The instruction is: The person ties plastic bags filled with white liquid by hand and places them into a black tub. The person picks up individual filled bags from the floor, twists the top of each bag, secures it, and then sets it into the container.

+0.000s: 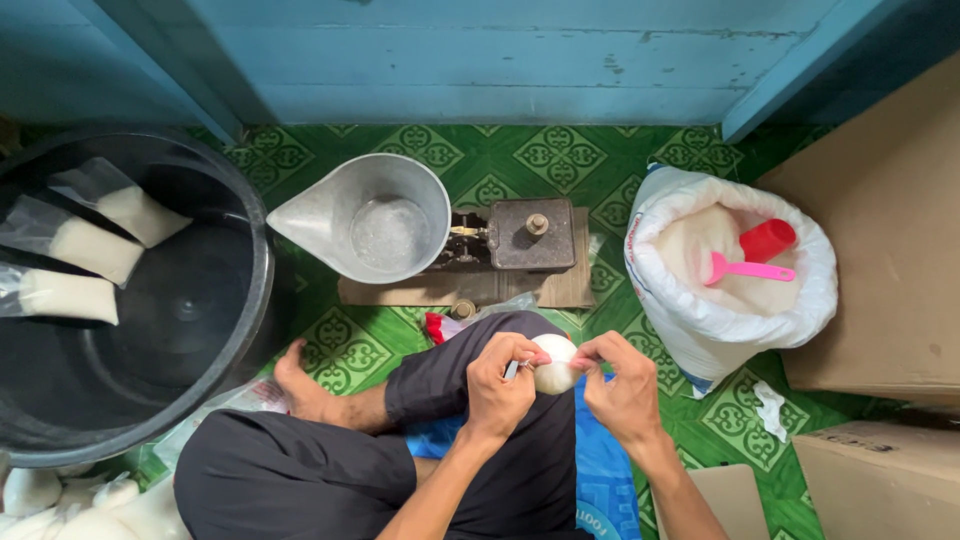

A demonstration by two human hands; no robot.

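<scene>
Left hand: your left hand [497, 385] pinches the neck of the small filled plastic bag [553, 364].
Right hand: your right hand [622, 388] grips the bag's other side, fingers closed.
Bag: between both hands, above your knee.
Beyond: balance scale [505, 238] with metal scoop pan [368, 217]; open white sack [730, 270] at right; black tub [130, 300] at left.

Three filled clear bags [95, 250] lie in one black tub [215, 330] at nine o'clock. One small white bag [553, 363] sits between two hands at six o'clock, the left hand [497, 385] and the right hand [625, 385]. One balance scale [525, 235] with one metal pan [370, 215] stands at twelve o'clock. One open white sack [730, 320] at three o'clock holds one pink scoop [748, 270] and one red cup [768, 240]. Two cardboard boxes [880, 200] show at right. More filled bags [70, 500] pile at seven o'clock, perhaps five; the edge cuts them off.
</scene>
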